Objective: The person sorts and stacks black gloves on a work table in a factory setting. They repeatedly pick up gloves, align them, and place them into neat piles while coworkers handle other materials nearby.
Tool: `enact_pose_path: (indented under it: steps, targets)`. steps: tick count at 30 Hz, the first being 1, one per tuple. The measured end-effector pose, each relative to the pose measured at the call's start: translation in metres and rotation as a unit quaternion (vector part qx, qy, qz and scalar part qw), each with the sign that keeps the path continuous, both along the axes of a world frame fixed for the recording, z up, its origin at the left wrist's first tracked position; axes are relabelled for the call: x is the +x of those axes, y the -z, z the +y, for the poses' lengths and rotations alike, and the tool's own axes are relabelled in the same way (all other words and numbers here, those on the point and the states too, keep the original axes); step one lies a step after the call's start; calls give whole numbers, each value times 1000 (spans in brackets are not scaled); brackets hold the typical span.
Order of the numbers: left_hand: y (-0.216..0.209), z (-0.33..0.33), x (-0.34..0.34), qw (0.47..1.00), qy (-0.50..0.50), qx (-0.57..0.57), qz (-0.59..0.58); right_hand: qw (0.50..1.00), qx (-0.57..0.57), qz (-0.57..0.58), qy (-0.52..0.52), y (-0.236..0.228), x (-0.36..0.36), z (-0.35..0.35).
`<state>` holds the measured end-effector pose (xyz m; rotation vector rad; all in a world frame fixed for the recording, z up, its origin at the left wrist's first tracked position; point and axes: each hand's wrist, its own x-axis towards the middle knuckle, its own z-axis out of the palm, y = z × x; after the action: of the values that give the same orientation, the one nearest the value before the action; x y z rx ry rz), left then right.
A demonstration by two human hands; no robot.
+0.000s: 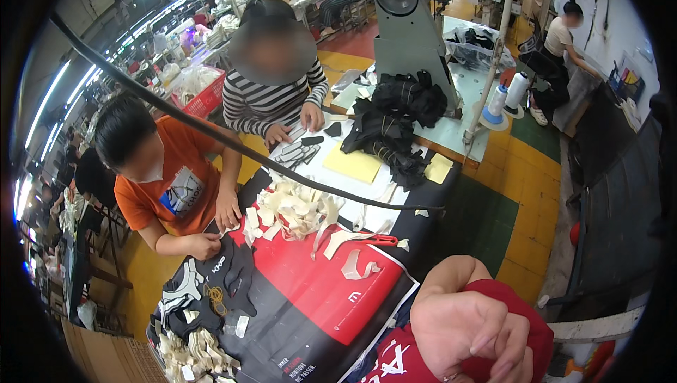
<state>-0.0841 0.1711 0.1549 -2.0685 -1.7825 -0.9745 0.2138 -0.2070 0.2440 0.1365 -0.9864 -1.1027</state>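
Note:
My right hand [469,330] is raised close in at the lower right, over my red shirt [395,362]. Its bent elbow points toward the table. The fingers are loosely curled and a little apart, with nothing visible between them; the lower fingers run off the picture. My left hand is out of view. Nearest to the raised hand is the corner of the worktable, covered with a red and black printed sheet [338,298]. On the sheet lie a pale fabric piece [360,265], red-handled scissors [381,240] and a heap of cream fabric strips [296,207].
Across the table, a person in an orange shirt [180,178] and one in a striped top [275,108] handle small pieces. Bundled black cloth [384,129] lies beside a grey-green machine [409,38]. Thread cones [516,90] stand behind. A dark cable [233,145] crosses the view.

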Motion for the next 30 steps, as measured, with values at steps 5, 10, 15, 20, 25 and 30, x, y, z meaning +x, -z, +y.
enact_pose_path:
  steps: [5,10,15,20,25,30]
  targets:
    - [7,-68,68,982,184,42,-20,960,-140,76,231,40,33,-22]
    - [42,-137,111,953,300,-16,-29,861,-250,134,423,62,107,-66]
    - [90,-191,130,928,353,-112,-32,571,-587,404,407,112,268,-95]
    - [130,-221,134,879,364,-253,-176,244,-746,465,410,170,377,-94]
    - [151,-214,124,932,309,-183,-45,217,-782,483,329,165,418,-113]
    - [160,-214,127,928,326,-169,-59,332,-741,564,147,144,442,-113]
